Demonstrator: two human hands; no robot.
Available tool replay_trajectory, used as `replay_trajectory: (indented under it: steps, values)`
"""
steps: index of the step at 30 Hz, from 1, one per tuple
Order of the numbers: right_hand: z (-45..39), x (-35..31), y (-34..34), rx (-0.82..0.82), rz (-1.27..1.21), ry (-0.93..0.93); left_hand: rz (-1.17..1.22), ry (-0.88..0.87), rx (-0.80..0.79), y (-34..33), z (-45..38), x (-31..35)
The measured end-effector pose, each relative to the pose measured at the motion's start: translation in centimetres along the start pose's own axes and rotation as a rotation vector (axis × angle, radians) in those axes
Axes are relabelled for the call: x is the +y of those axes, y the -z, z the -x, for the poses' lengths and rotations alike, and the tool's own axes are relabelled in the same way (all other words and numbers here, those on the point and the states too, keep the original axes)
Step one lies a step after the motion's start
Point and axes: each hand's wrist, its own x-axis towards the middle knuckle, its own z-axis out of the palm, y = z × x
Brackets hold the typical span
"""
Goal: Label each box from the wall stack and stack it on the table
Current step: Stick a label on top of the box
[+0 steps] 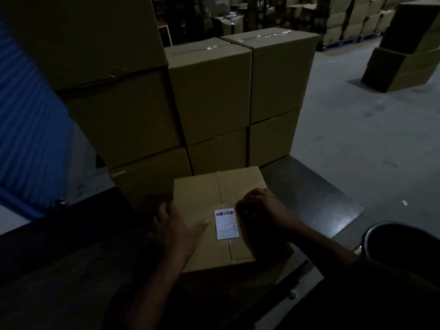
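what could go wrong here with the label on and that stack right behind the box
1. The label lies across the box top's centre seam, so it may lift or wrinkle there unless pressed flat.
2. The stacked boxes stand close behind; the tall left column looks slightly uneven, so bumping it while lifting might shift it.
3. The scene is dim, and neither the left hand nor the right hand grips the box's sides yet.

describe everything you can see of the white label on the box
The white label is a small upright paper rectangle with a barcode along its top edge and faint lines of print below, too small to read. It lies flat on top of the brown cardboard box, over the centre seam. The left hand rests just left of it, the right hand beside its right edge.
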Motion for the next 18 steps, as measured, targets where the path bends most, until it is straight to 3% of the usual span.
replay_trajectory:
  steps: [4, 12, 18]
  values:
    - [-0.1, -2.9, -1.7, 0.114, 0.051, -0.113, 0.153, -0.029, -0.065, -1.4, -0.7, 3.0]
    - [0.5, -3.4, -2.9, 0.132, 0.166, -0.141, 0.046, -0.058, -0.023, -2.2, -1.3, 2.8]
    - [0.4, -3.0, -3.3, 0.160, 0.115, -0.160, 0.042, -0.059, -0.017, -2.1, -1.1, 3.0]
